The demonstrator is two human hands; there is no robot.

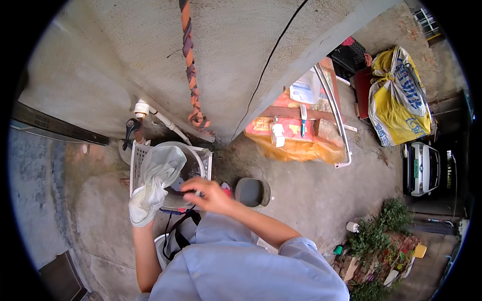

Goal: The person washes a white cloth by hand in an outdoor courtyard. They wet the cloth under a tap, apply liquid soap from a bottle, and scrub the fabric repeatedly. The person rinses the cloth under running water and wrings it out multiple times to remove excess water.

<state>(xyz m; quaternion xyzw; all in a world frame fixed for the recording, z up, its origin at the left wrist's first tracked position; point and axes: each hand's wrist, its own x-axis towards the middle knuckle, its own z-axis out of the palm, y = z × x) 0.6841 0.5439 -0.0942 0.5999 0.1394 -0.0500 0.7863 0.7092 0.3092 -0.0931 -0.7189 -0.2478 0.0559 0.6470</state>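
A wet, pale translucent bag or cloth (163, 161) covers my left hand (143, 209) and hangs over the left part of a round bucket (203, 165). Because of the covering, the fingers of that hand are hidden. My right hand (207, 195), slightly blurred, is over the bucket's near right rim, its fingers curled and apart; a small dark thing shows by the fingers, too unclear to name. Dark liquid or a dark inner surface shows inside the bucket, which sits in a white plastic basket (135, 161) with perforated sides.
A white pipe (165, 122) and a black-handled tap (131, 126) are behind the basket, by the wall. To the right stands a small tub of greyish water (251, 192). Farther right, a covered low table (263, 129) holds a brush (303, 120) and a brick (329, 131). A braided cord (190, 71) hangs above.
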